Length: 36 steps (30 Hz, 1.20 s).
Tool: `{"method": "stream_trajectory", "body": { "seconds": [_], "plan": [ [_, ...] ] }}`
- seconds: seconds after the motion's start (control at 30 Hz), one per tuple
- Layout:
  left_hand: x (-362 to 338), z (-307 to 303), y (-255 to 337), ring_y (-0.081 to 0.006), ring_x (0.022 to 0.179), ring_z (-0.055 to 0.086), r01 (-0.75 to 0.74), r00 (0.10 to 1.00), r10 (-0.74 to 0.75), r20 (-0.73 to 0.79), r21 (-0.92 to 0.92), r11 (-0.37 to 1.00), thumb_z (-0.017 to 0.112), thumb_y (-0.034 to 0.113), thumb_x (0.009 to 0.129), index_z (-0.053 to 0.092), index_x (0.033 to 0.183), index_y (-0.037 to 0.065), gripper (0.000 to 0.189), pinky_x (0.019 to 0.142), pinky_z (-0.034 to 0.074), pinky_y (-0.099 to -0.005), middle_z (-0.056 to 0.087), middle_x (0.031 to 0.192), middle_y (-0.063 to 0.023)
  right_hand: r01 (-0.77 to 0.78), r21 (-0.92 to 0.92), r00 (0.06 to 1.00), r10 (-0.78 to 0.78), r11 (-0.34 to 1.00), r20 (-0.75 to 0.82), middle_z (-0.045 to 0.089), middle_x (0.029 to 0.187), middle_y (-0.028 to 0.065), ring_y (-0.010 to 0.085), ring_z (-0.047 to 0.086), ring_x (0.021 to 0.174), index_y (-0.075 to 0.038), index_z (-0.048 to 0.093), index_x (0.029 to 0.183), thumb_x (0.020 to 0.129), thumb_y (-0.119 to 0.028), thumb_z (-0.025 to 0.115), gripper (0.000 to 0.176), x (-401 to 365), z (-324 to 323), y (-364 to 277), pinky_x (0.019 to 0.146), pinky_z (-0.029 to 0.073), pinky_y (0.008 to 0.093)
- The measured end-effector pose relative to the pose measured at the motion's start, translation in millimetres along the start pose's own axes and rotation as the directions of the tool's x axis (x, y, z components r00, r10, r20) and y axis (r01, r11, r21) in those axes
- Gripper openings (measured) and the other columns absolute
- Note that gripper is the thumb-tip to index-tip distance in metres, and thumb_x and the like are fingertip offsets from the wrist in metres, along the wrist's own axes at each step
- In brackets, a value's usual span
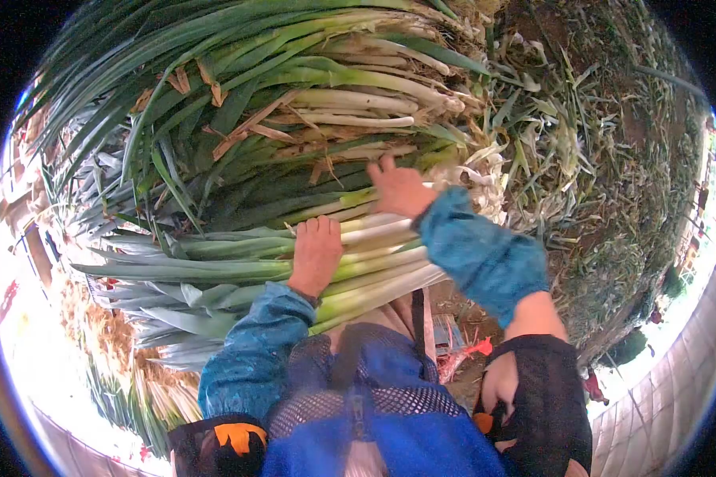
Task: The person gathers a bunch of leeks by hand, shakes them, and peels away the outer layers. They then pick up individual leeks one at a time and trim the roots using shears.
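Blue mesh fabric vest (374, 401) at chest | left hand (317, 253) curled tight over long smooth white-and-green leek stalks (231, 270), piled just ahead | right hand (400, 189) flat on pile, fingers spread | limp leaf trimmings (581, 159) right.

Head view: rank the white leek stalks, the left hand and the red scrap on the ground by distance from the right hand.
1. White leek stalks: directly under the right hand, touching it.
2. Left hand: lower left, on the same bundle.
3. Red scrap: farthest, on the ground below the right forearm.
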<state>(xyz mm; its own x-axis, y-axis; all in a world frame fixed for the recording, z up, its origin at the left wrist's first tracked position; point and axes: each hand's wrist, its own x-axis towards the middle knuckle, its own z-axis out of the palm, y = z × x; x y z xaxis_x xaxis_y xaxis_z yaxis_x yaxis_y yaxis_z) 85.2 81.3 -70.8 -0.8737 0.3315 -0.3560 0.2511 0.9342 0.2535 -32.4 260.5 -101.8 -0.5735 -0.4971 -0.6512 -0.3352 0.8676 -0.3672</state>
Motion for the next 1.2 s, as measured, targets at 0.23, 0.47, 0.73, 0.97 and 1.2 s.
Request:
{"method": "stream_trajectory", "body": {
  "seconds": [0.23, 0.47, 0.73, 0.97, 1.2],
  "plan": [
    [-4, -1, -1, -0.0244, 0.081, 0.048, -0.012, 0.999, 0.013, 0.041, -0.008, 1.0, 0.052, 0.012, 0.072, 0.051, 0.085, 0.006, 0.014, 0.071, 0.038, -0.037, 0.049, 0.081, -0.0096, 0.28, -0.209, 0.959, -0.282, 0.937, 0.024, 0.063, 0.069, 0.0099, 0.0292, 0.065, 0.075, -0.007, 0.063, 0.09, 0.073, -0.013, 0.055, 0.019, 7, 38, 3, 0.063, 0.051, 0.043],
    [-3, 4, -3, -0.0243, 0.082, 0.048, -0.01, 1.0, 0.01, 0.015, -0.003, 1.0, 0.053, 0.013, 0.073, 0.052, 0.088, 0.006, 0.017, 0.074, 0.038, -0.037, 0.05, 0.083, -0.0092, -0.411, -0.265, 0.836, 0.245, 0.872, -0.491, 0.062, 0.081, 0.0169, 0.0328, 0.062, 0.07, -0.002, 0.06, 0.085, 0.076, -0.027, 0.064, 0.026, -140, -80, 302, 0.059, 0.051, 0.0413],
    [1, -1, 0, -0.0276, 0.088, 0.049, 0.046, 0.994, -0.036, 0.103, -0.094, 0.994, 0.069, 0.034, 0.068, 0.051, 0.092, 0.005, 0.042, 0.077, 0.038, -0.0384, 0.049, 0.09, -0.0111, -0.316, -0.208, 0.87, 0.196, 0.926, -0.452, 0.059, 0.088, 0.0139, 0.031, 0.06, 0.077, -0.004, 0.058, 0.097, 0.081, -0.015, 0.054, 0.02, -119, -92, 198, 0.062, 0.05, 0.0411],
    [-4, -11, -2, -0.0273, 0.085, 0.05, 0.048, 0.993, -0.028, 0.11, -0.186, 0.981, 0.065, 0.037, 0.073, 0.053, 0.089, 0.005, 0.038, 0.075, 0.039, -0.0389, 0.051, 0.088, -0.0115, 0.12, -0.082, 0.975, -0.133, 0.989, -0.18, 0.061, 0.081, 0.0163, 0.0337, 0.061, 0.079, -0.005, 0.06, 0.088, 0.08, -0.031, 0.053, 0.028, -25, 45, 47, 0.067, 0.048, 0.0469],
    [37, 12, -31, -0.0305, 0.086, 0.054, 0.025, 0.956, 0.022, 0.292, -0.156, 0.987, 0.054, 0.032, 0.083, 0.056, 0.091, 0.005, 0.029, 0.071, 0.047, -0.0418, 0.055, 0.091, -0.0133, 0.046, 0.004, 0.999, -0.046, 0.999, -0.012, 0.059, 0.09, 0.0134, 0.0335, 0.057, 0.075, -0.009, 0.061, 0.094, 0.083, -0.028, 0.054, 0.023, -84, 68, 45, 0.061, 0.048, 0.0447]
  ]
}}
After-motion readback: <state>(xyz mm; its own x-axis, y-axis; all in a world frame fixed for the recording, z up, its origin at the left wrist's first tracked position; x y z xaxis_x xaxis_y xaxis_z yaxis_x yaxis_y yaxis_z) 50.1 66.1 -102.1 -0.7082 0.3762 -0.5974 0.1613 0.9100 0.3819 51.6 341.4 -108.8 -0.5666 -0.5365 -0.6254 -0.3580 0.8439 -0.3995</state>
